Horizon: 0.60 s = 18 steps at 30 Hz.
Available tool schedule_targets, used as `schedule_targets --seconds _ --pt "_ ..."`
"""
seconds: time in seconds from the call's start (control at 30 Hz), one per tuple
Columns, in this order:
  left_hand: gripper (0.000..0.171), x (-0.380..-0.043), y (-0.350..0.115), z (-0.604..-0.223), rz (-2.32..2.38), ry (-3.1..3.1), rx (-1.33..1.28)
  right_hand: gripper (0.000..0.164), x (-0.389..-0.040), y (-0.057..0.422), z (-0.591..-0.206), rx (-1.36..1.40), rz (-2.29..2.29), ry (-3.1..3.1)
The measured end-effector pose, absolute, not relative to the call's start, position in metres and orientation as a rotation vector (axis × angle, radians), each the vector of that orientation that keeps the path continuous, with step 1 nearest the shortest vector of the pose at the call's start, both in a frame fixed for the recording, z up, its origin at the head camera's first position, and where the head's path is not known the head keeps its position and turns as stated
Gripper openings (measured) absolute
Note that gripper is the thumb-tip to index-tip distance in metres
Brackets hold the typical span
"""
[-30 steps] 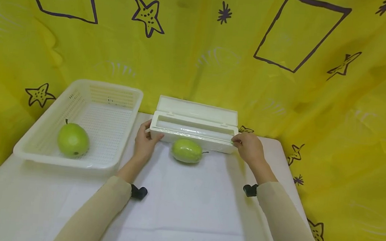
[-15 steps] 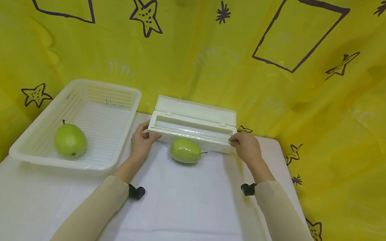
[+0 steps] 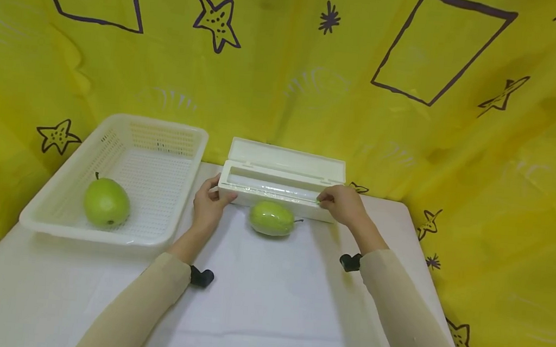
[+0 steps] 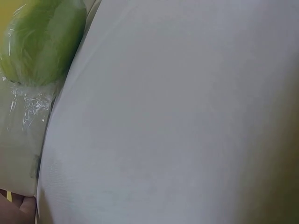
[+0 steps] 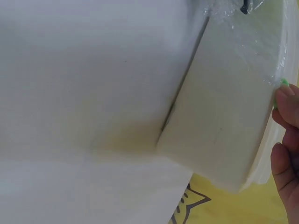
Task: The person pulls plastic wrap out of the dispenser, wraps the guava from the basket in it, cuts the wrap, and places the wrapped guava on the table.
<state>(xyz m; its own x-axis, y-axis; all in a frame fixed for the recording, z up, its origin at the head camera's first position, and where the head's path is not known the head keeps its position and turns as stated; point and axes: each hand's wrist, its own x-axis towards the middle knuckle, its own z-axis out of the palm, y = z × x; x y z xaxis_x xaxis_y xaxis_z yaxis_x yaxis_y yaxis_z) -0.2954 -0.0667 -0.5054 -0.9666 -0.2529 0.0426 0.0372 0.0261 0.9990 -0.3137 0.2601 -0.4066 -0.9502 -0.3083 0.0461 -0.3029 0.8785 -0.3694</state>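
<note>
A long white cling film dispenser (image 3: 244,197) stands at the table's back, its lid (image 3: 286,159) raised and a roll of film (image 3: 272,186) inside. My left hand (image 3: 208,203) grips its left end, thumb on the front and fingers behind. With thumb and forefinger my right hand (image 3: 344,205) pinches a small green slide cutter (image 5: 284,82) on the front top edge, right of the middle. Against the dispenser's front lies a green pear-shaped fruit (image 3: 272,218) on its side, covered in clear film (image 4: 35,100) that runs up to the dispenser. Its stem points right.
On the left of the white-covered table (image 3: 248,296) stands a white plastic basket (image 3: 186,188) with another green fruit (image 3: 106,202) in it. A yellow patterned curtain (image 3: 277,59) hangs directly behind and along the right side.
My right hand has slid left along the dispenser's front edge with the slide cutter, from the right end inward. My left hand keeps its grip; the fruit has not moved.
</note>
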Motion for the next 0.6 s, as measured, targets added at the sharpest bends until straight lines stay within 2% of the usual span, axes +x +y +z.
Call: schedule_targets --seconds 0.47,0.6 --pt "0.066 -0.297 -0.066 -0.507 -1.999 -2.117 0.209 0.007 -0.319 0.249 -0.402 -0.542 -0.607 2.984" --pt "0.066 -0.296 -0.072 -0.506 -1.999 -2.121 0.205 0.009 -0.323 0.224 -0.407 -0.600 -0.679 2.944"
